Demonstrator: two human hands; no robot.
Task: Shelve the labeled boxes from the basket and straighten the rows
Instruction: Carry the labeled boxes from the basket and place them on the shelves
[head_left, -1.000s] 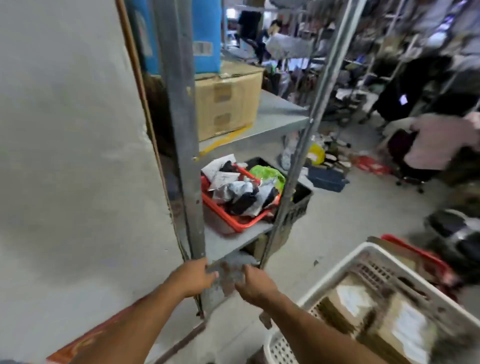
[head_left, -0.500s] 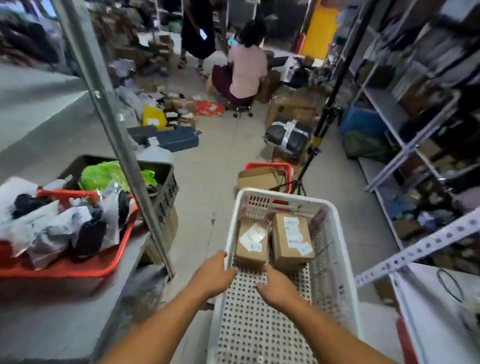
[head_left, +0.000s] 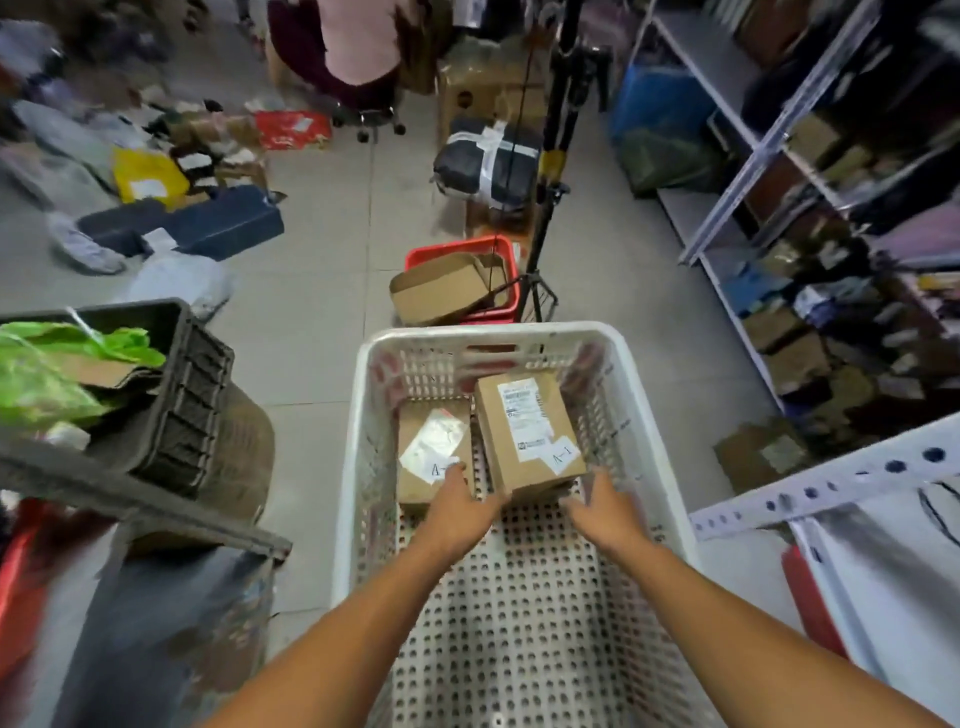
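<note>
Reaching into the white basket (head_left: 644, 374), both hands close on the two labeled boxes at its far end. The taller box (head_left: 527, 431), label up and marked "A-1", sits tilted, its near edge raised between the two hands; the flatter box (head_left: 434, 452) lies just left of it, touching or nearly so.

Left hand (head_left: 460, 506): fingers lie over the near edge of the flatter box and against the taller box's left lower corner. Grip not clamped; whether the thumb hooks under, cannot tell. Right hand (head_left: 605, 506): fingers curl toward the taller box's right lower corner. Motion blur hides the contact, so grip state cannot be told.

Risks, as judged:
- Tilted box lifted by corners only could pivot and drop back into the basket.
- Left hand spans two boxes; lifting one may drag or flip the other.
- Outward from the grip: black crate (head_left: 171, 395) and metal shelf edge (head_left: 156, 512) to the left, perforated white rail (head_left: 831, 486) to the right. A swung box could clip either.
- Handwritten labels face up now; turning a box in the carry would hide them and invite misfiling.
</note>
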